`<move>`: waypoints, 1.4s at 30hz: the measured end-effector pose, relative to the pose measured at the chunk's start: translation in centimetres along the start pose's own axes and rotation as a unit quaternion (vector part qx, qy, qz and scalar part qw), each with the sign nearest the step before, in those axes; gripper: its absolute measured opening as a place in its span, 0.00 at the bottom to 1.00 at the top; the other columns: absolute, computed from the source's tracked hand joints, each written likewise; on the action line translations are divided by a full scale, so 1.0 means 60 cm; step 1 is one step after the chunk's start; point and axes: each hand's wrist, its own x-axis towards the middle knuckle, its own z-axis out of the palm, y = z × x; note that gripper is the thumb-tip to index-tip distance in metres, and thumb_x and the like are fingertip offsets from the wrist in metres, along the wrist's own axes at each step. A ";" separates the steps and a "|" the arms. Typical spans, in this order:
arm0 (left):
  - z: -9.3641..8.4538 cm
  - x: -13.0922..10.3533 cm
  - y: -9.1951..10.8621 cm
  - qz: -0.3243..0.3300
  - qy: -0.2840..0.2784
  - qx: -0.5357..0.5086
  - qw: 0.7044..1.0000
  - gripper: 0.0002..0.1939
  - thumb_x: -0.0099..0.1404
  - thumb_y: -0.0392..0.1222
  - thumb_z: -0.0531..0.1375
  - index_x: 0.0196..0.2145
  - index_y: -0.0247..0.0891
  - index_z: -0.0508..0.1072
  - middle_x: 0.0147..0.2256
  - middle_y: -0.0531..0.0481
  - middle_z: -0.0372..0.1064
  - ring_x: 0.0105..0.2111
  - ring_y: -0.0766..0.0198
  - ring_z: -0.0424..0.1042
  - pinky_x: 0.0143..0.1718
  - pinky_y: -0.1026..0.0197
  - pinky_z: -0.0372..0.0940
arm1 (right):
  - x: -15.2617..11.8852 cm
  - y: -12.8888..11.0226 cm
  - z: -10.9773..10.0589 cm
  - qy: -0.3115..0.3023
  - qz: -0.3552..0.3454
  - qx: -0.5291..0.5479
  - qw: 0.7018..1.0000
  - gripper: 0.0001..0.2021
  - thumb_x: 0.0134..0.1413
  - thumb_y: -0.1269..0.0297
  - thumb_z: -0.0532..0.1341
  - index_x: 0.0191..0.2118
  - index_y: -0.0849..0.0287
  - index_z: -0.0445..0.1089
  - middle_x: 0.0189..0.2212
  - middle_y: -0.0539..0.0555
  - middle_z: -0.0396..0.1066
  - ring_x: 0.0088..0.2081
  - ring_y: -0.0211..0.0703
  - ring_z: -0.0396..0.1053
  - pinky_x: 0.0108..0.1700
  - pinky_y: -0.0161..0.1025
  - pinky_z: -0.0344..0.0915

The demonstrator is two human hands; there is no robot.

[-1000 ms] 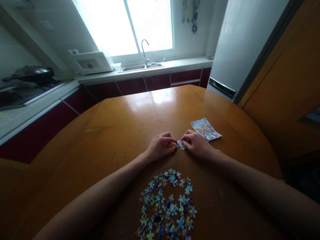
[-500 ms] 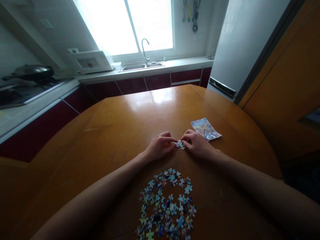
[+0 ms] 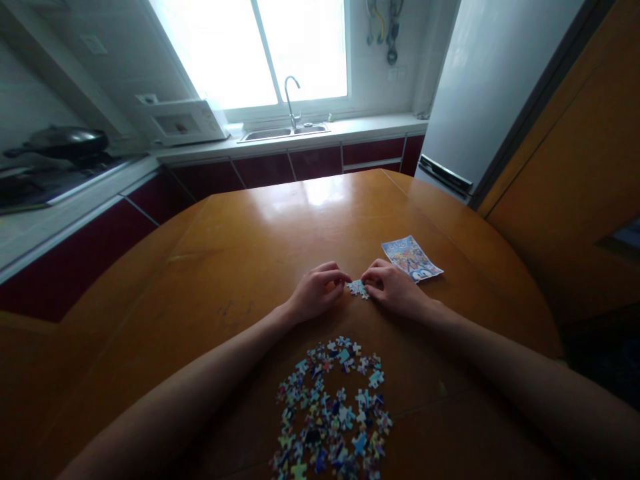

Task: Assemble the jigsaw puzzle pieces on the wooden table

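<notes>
A small cluster of joined puzzle pieces (image 3: 357, 288), pale blue and white, lies flat on the wooden table between my two hands. My left hand (image 3: 320, 291) is at its left edge, index finger stretched toward the pieces and thumb a little apart from it; I see nothing between them. At the cluster's right edge, my right hand (image 3: 393, 287) has its fingers curled, with thumb and index fingertips on the pieces. Nearer to me, between my forearms, spreads a loose pile of puzzle pieces (image 3: 345, 417) in many colours.
A printed picture sheet (image 3: 411, 257) lies just beyond my right hand. The round-ended wooden table (image 3: 240, 233) reaches toward a counter with a sink (image 3: 270, 134), a microwave (image 3: 183, 123) and a wok (image 3: 67, 142) on the stove. A fridge (image 3: 500, 87) stands at right.
My left hand's fingertips have drawn back slightly to the left, showing more of the joined pieces. My right hand stays at their right edge.
</notes>
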 end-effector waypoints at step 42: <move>-0.003 0.000 -0.008 0.053 -0.023 0.028 0.998 0.17 0.67 0.29 0.55 0.47 0.42 0.78 0.44 0.47 0.75 0.45 0.58 0.68 0.50 0.55 0.66 | 0.000 0.004 -0.010 -0.021 -0.016 -0.002 1.000 0.07 0.60 0.67 0.63 0.42 0.58 0.78 0.40 0.56 0.73 0.40 0.43 0.71 0.44 0.41 0.66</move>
